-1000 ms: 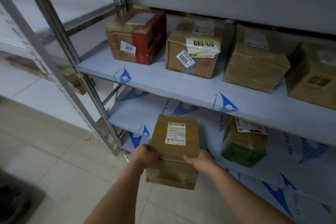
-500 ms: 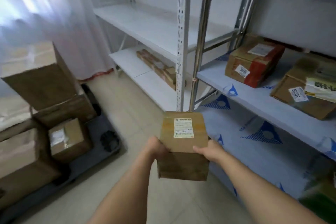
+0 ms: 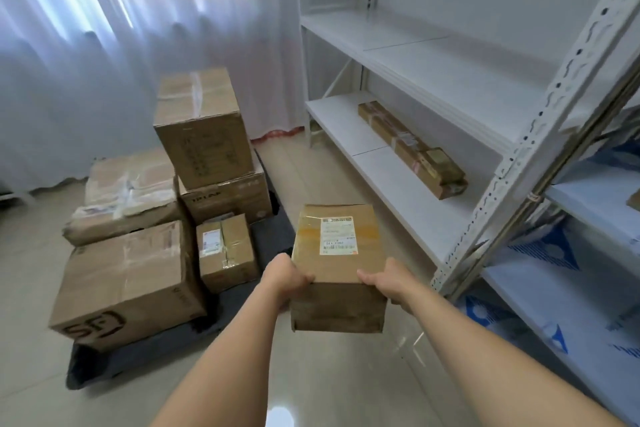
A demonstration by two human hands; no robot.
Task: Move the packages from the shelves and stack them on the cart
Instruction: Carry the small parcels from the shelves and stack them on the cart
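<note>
I hold a small brown cardboard package (image 3: 337, 253) with a white label on top, out in front of me above the floor. My left hand (image 3: 284, 277) grips its near left edge and my right hand (image 3: 389, 281) grips its near right edge. To the left, the low dark cart (image 3: 273, 236) carries several stacked cardboard boxes: a big box marked SF (image 3: 124, 281) at the front, a small box (image 3: 227, 251) beside it, and a tall box (image 3: 202, 121) on top at the back.
A white shelf unit (image 3: 415, 55) runs along the right wall, with a long flat package (image 3: 412, 149) on its lower board. A second rack with blue-printed film (image 3: 561, 288) stands at the far right. White curtains hang behind the cart. The floor is tiled.
My view has swung left, away from the rack with packages and toward the cart. The package stays in both hands and has come closer to the cart.
</note>
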